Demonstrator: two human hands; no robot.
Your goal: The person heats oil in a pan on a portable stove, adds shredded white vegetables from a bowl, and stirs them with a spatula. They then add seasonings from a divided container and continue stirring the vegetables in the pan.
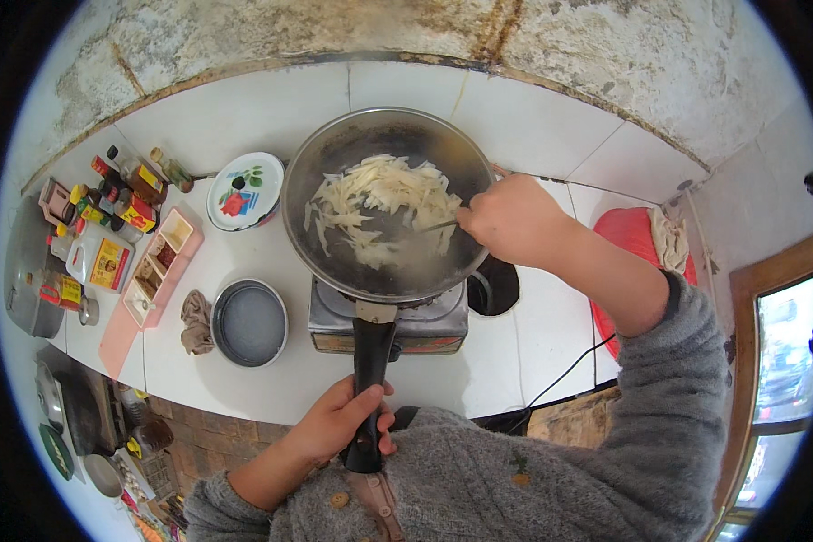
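Observation:
My left hand (342, 421) grips the black handle (374, 352) of a large frying pan (305, 234), which sits over a metal gas stove (322, 318). Pale sliced vegetable strips (386, 179) lie spread in the pan, with some steam rising near the right. Over the pan's right rim, my right hand (508, 220) is closed around a thin metal utensil (440, 226). The far end of this utensil is in among the strips, so its head cannot be made out.
Left of the stove stand a round pot (251, 324) holding cloudy liquid, a crumpled cloth (196, 322), a floral enamel lid (246, 193) and a pink seasoning box (162, 267). Several bottles (139, 179) crowd the far left. A round hole (498, 288) and a red bag (623, 237) are on the right.

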